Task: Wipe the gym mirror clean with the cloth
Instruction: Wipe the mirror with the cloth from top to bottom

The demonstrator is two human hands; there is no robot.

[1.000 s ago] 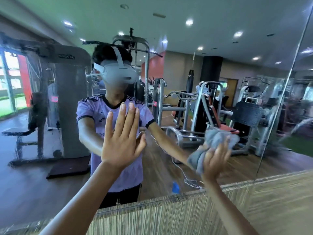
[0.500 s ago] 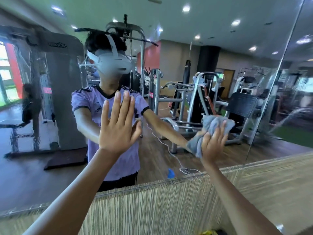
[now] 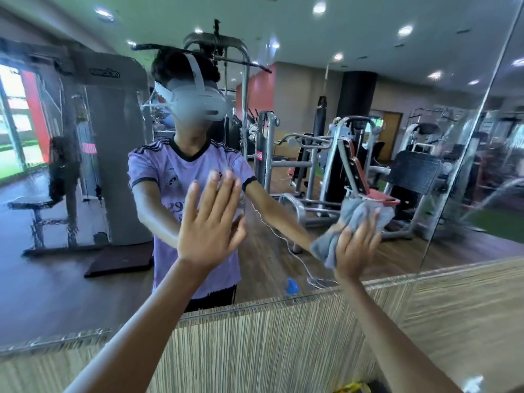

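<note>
The gym mirror (image 3: pixel 283 46) fills the wall above a striped panel and reflects the room and the person wearing a headset. My left hand (image 3: pixel 208 222) lies flat against the glass with its fingers straight and spread upward. To its right, my right hand (image 3: pixel 354 245) presses a bunched grey cloth (image 3: pixel 360 214) onto the mirror with straight fingers. The cloth sticks out above and to the left of that hand. A vertical seam (image 3: pixel 465 143) splits the mirror at the right.
A striped wood-look wall panel (image 3: pixel 283 336) runs below the mirror's lower edge. A yellow and black object (image 3: pixel 353 388) shows at the bottom edge. Weight machines and a dark pillar appear only as reflections.
My right hand and the cloth slid a little across the glass while the view shifted and drew closer. My left hand stayed flat on the mirror.
</note>
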